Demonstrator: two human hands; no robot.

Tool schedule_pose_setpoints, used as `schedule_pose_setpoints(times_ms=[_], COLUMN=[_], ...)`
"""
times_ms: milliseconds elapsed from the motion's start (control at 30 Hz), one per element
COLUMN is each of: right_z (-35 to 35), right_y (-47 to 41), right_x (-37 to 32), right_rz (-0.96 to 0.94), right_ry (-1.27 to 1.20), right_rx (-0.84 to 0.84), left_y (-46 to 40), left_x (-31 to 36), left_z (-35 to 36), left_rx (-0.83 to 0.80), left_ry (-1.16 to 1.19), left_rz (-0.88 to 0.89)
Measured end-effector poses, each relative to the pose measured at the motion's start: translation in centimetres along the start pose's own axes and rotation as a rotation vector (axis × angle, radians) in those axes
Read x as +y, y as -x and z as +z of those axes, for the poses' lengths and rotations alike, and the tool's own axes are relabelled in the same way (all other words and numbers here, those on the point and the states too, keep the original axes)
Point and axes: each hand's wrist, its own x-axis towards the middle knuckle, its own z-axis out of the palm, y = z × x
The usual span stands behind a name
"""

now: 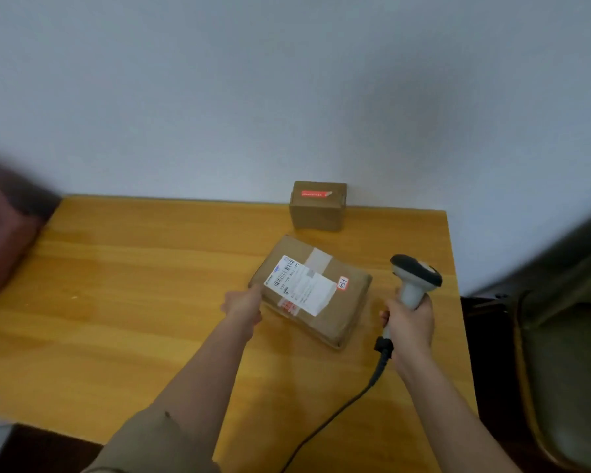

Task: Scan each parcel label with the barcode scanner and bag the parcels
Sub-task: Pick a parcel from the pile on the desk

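Parcel (313, 291) label print blurred; left hand (243, 303) fingers hidden behind its edge

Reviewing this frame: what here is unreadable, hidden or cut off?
- Shipping label text, head view: too small and blurred.
- Left hand fingers: hidden behind the large parcel edge.
- Barcode scanner cable: cut off by the bottom edge.
- Small box red strip: print unreadable.
- Dark red object at left: motion-blurred.
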Motion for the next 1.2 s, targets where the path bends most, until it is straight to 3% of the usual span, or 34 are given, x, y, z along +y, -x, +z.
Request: schedule_pose_setpoints(times_ms=[200,400,600,1033,1200], right_z=[3.6,4.7,6.7,6.0,5.4], right_y=[0.5,3.2,6.4,5.5,4.5], right_x=[-1.2,1.1,3.3,5.3,5.6], right_rz=[-0.020,-0.043,-0.038,-0.043,-0.079], right_ry=[0.138,0.283,0.320,0.318,0.322], right_rx=[-0.333,-0.364,-0.506,-0.404,-0.389], left_y=[1.3,0.5,-0.4,-0.2,0.2], left_x=[-2.6,-4.6,-7.2,-8.3,-8.2], left_z=[-1.5,-5.0,-7.3,-6.1,-5.8], left_rx=[-0.225,-0.267,-0.361,-0.406,-0.429], left_ry=[0.027,0.031,0.014,0.185,0.123], left_rz=[-0.093,-0.093,-0.198,-0.149,-0.169])
